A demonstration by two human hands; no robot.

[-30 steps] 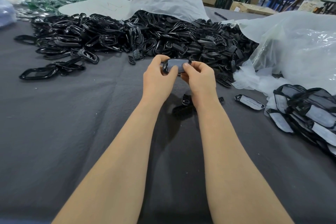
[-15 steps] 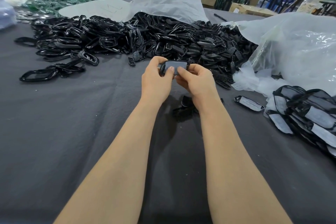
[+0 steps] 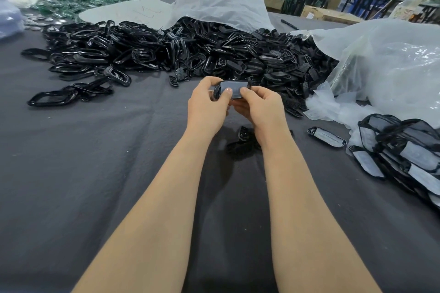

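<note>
Both thumbs (image 3: 227, 93) have slid inward since the earlier frame and now nearly meet on the grey film face of the black plastic part (image 3: 234, 85), which sits slightly lower in view than before. Your left hand (image 3: 207, 104) grips the left end of the part, fingers curled behind it and thumb pressed on the film. Your right hand (image 3: 260, 107) grips the right end in the same manner. You hold the part in the air above the dark tabletop (image 3: 95, 162), just in front of the heap of black parts (image 3: 214, 54). A few small black pieces (image 3: 244, 133) lie on the tabletop beside your right wrist. To the right, one film-covered part (image 3: 326, 137) lies alone, near a stack of similar parts (image 3: 404, 150) below a clear plastic bag (image 3: 392, 62).
</note>
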